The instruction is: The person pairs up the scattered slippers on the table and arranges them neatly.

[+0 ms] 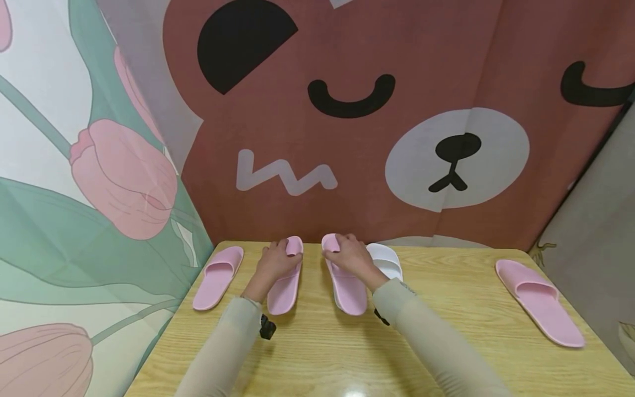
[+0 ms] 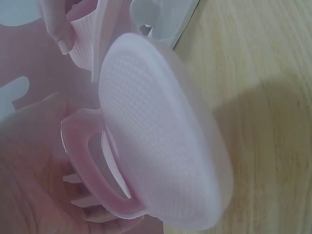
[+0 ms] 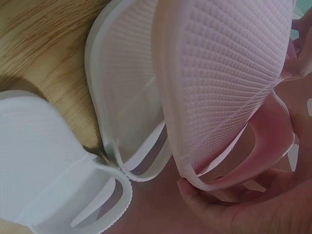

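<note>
My left hand (image 1: 280, 260) grips a pink slipper (image 1: 284, 295) near its strap. In the left wrist view, the fingers of the left hand (image 2: 34, 170) pass behind the strap of that slipper (image 2: 156, 131). My right hand (image 1: 349, 256) holds a second pink slipper (image 1: 350, 295) by its strap end. In the right wrist view, the thumb and fingers of the right hand (image 3: 258, 209) are around the strap of this slipper (image 3: 224, 73). A white slipper (image 3: 126, 83) shows partly behind it. Another white slipper (image 1: 386, 259) lies just right of the right hand, partly hidden by the wrist.
One pink slipper (image 1: 218, 277) rests at the left end of the wooden table (image 1: 317, 358), and another pink slipper (image 1: 541, 303) lies far to the right. A bear-print cloth (image 1: 407, 138) stands behind the table's back edge, with a tulip-print cloth (image 1: 44, 220) on the left.
</note>
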`<move>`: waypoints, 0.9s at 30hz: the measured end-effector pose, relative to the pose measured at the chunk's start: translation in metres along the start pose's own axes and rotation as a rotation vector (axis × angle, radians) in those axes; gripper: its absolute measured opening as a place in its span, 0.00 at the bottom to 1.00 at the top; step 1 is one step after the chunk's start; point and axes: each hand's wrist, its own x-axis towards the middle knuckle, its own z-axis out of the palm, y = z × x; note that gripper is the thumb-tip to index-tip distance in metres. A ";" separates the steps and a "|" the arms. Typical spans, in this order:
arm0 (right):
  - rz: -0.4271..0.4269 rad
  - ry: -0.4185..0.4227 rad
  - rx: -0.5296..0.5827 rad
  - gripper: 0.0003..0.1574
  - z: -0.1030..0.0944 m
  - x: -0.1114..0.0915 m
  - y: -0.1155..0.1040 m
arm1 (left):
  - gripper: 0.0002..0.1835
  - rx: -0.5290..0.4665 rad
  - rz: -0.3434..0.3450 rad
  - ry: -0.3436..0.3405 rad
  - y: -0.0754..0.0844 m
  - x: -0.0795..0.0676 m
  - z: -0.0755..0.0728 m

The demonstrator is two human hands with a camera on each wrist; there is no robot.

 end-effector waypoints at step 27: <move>0.047 -0.002 0.027 0.49 0.019 0.002 -0.021 | 0.42 0.006 -0.012 0.010 -0.002 0.000 0.003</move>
